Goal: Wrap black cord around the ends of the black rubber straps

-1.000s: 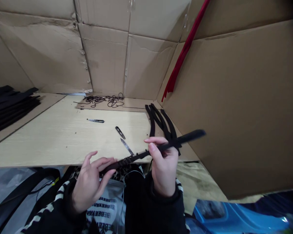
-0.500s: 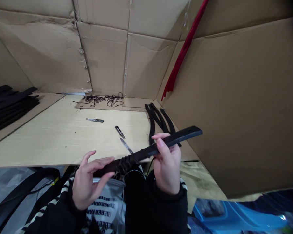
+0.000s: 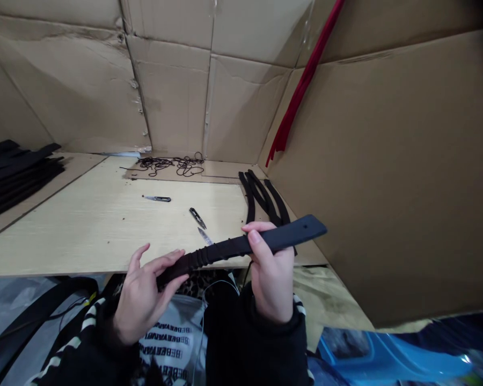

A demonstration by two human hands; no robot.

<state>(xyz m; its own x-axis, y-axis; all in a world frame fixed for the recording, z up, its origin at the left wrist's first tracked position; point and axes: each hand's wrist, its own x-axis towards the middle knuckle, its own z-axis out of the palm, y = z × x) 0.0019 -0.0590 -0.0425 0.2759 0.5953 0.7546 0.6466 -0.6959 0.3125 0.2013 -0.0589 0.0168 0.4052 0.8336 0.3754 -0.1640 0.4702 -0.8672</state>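
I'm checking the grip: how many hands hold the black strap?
2: the left hand near one end of the black strap, the right hand farther along, nearer the holed end. No other hand shows.

The left grip [image 3: 140, 295] hides one end of the cord-wrapped black strip [image 3: 221, 250], which covers part of a metal blade [image 3: 203, 236]. The top edge crops the red strip [image 3: 301, 88].

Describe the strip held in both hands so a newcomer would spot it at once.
Start at the pale table beside the cardboard walls. At its near edge, the left hand and right hand hold one long black strip. Unlike the strips lying at the table's right and the stack at the left, it is held up, with dark cord coiled round it.
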